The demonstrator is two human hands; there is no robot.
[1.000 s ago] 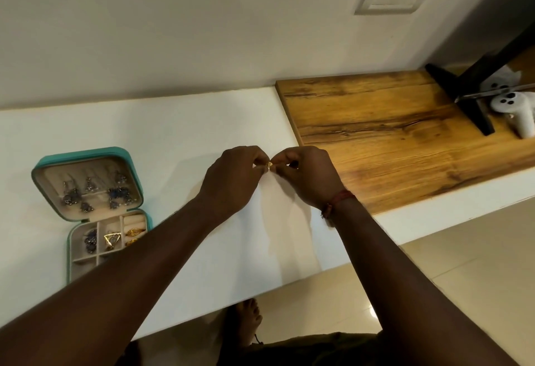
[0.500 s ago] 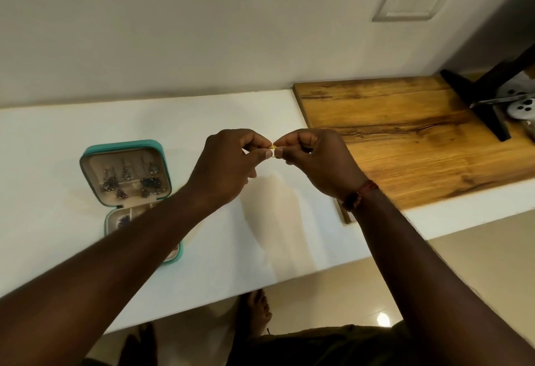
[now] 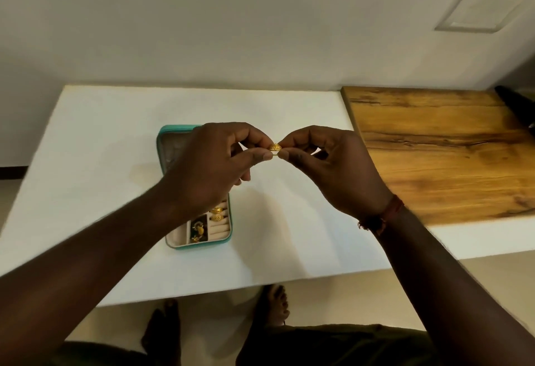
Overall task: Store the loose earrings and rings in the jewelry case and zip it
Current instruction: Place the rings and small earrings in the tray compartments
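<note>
A small gold earring (image 3: 275,147) is pinched between the fingertips of my left hand (image 3: 214,163) and my right hand (image 3: 333,168), held in the air above the white counter (image 3: 101,139). The teal jewelry case (image 3: 226,238) lies open on the counter below my left hand and wrist, which hide most of it. Its lid (image 3: 166,145) stands up at the back. Gold rings (image 3: 217,213) sit in the beige ring rolls of the tray, and a dark compartment holds more gold pieces (image 3: 198,229).
A wooden board (image 3: 440,148) covers the counter's right part, with a black object (image 3: 518,108) at its far right edge. The wall carries a white switch plate (image 3: 483,3). My bare feet (image 3: 275,305) stand on the tiled floor below the counter's front edge.
The view has swung left, so the case now lies under my left hand instead of off to the left. Both hands still pinch the earring and have lifted slightly apart.
</note>
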